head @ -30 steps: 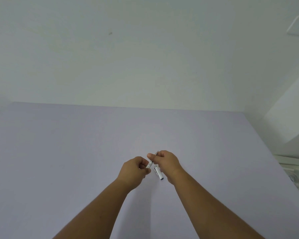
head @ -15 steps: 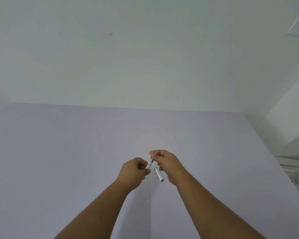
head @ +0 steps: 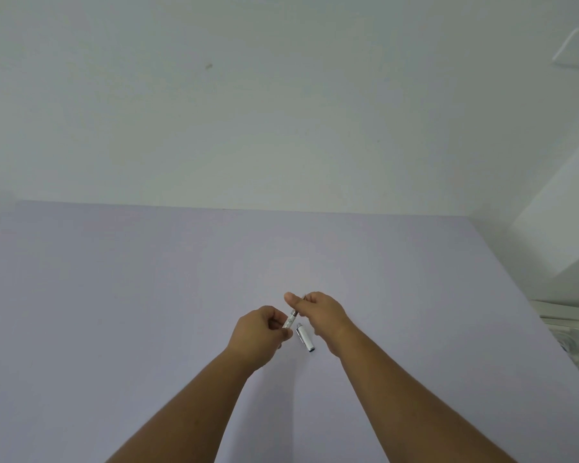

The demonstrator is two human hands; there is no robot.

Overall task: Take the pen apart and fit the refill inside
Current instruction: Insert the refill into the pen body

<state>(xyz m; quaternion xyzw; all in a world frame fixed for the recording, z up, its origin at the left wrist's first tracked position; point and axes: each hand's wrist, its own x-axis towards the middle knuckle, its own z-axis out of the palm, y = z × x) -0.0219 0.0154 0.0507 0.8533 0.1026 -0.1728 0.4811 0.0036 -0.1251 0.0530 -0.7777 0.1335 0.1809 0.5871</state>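
We hold the pen point(head: 291, 318) above the table point(head: 114, 295), near its middle: our left hand point(head: 259, 332) pinches the near end, our right hand point(head: 318, 312) pinches the far end. The cap point(head: 305, 337) lies just beside, on the right. We should keep the left grip firm and twist with the right, pulling straight along the axis.

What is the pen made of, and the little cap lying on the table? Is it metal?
The cap looks like shiny metal, or plastic made to look like it: it is silvery with bright glints and a dark end. The pen, held between the left hand and right hand, looks pale and partly see-through, so probably plastic. It is too small to be sure. The table looks matte lilac.
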